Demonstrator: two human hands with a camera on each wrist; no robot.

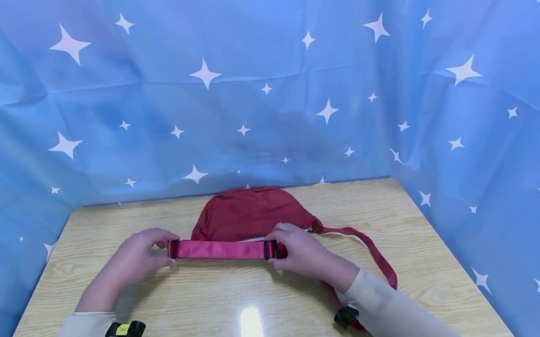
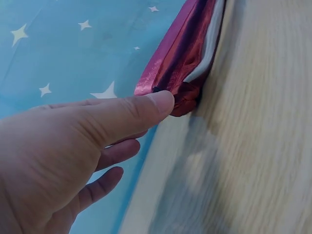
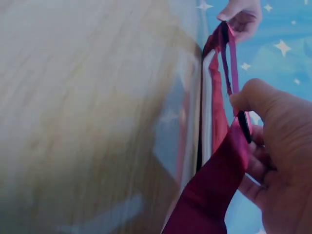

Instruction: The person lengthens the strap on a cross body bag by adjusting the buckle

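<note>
A dark red waist bag (image 1: 250, 212) lies at the back of the table, its pale zipper (image 2: 208, 51) along the front. In front of it a pinkish-red strap (image 1: 224, 250) is stretched between both hands. My left hand (image 1: 142, 256) pinches the strap's left end between thumb and fingers. Toward the strap's right part, my right hand (image 1: 303, 251) pinches it at a black slider buckle (image 3: 244, 127). Two layers of webbing run between the hands in the right wrist view, and a wide length of strap (image 3: 207, 195) hangs down from the slider.
A loose red strap (image 1: 380, 260) curves from the bag's right end toward the right forearm, which hides part of it. The wooden table (image 1: 195, 331) meets a blue star-patterned curtain (image 1: 260, 106) at the back and sides. Each wrist wears a black band.
</note>
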